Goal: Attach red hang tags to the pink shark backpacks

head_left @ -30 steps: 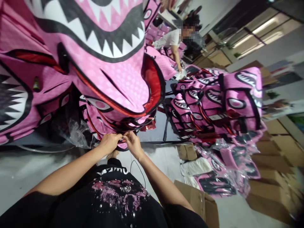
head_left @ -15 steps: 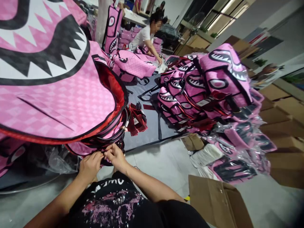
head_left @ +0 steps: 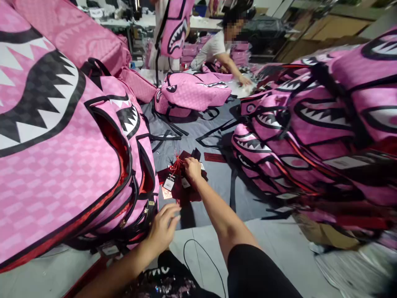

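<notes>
On the grey table cover lies a heap of dark red tags [head_left: 186, 194] with red strings and a white barcode label. My right hand [head_left: 192, 169] reaches onto the heap, fingers bent together at the strings; what they pinch is too small to make out. Lower down, my left hand [head_left: 164, 227] hangs in the air beside the stacked bags, holding nothing, its fingers apart. A large pink bag with shark teeth [head_left: 58, 165] fills the left side, its red-lined opening and zips facing my hands.
At the right is a tall pile of pink shark bags [head_left: 294, 120]. Another pink bag [head_left: 192, 93] lies at the table's far side, with loose black straps. A person in a white shirt [head_left: 211, 49] bends over the table there. A black cable [head_left: 201, 244] curves across the floor.
Both hands have parted at the bag's lower edge. My right hand has moved forward onto the tags; my left has opened. The view has turned and come nearer the tags.
</notes>
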The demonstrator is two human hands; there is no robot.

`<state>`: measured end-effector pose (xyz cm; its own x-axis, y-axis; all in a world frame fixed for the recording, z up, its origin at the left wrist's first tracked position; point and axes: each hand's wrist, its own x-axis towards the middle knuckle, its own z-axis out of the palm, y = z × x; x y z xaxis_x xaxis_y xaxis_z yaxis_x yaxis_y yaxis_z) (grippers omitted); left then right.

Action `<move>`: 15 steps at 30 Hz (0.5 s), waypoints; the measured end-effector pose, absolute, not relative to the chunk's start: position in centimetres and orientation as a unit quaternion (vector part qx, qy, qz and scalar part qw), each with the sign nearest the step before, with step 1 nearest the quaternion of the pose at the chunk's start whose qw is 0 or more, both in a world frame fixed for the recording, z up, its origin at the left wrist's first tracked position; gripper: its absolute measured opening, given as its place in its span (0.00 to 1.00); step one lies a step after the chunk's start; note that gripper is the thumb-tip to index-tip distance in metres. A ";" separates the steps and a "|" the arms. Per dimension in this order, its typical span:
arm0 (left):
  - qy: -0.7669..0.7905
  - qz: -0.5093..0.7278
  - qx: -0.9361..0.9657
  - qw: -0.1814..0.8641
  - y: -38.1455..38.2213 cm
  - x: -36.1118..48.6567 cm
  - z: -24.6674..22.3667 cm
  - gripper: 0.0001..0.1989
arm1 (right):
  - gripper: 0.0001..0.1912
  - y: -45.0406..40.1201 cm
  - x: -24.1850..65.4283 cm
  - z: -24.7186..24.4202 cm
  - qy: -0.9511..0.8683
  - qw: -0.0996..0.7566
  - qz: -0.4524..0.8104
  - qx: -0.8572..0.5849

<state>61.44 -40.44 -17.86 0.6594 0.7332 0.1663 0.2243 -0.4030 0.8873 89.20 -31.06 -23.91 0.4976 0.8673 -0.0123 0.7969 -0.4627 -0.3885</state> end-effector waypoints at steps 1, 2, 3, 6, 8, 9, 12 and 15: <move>0.341 0.299 0.756 0.472 -39.1 65.2 -18.2 0.12 | 0.12 -30.0 90.0 -24.7 -0.497 0.151 0.105 -0.848; 0.393 0.310 0.717 0.485 -37.6 68.7 -18.7 0.13 | 0.11 -29.3 90.6 -25.3 -0.505 0.134 0.104 -0.846; 0.446 0.308 0.682 0.492 -36.0 71.7 -19.3 0.14 | 0.12 -29.1 90.9 -25.7 -0.516 0.118 0.102 -0.842; 0.589 0.274 0.563 0.511 -30.9 78.2 -22.1 0.17 | 0.14 -30.1 91.3 -26.4 -0.550 0.083 0.084 -0.827; 0.629 0.255 0.520 0.519 -28.0 80.6 -24.4 0.18 | 0.15 -31.0 91.7 -26.4 -0.570 0.065 0.073 -0.816; 0.639 0.246 0.508 0.522 -26.9 81.5 -25.4 0.19 | 0.16 -31.3 91.9 -26.4 -0.579 0.057 0.070 -0.810; 0.654 0.226 0.495 0.526 -24.7 83.5 -27.7 0.18 | 0.15 -31.1 92.6 -26.8 -0.598 0.042 0.070 -0.798; 0.647 0.205 0.514 0.525 -23.9 84.6 -28.8 0.15 | 0.13 -30.0 92.9 -27.1 -0.610 0.035 0.075 -0.788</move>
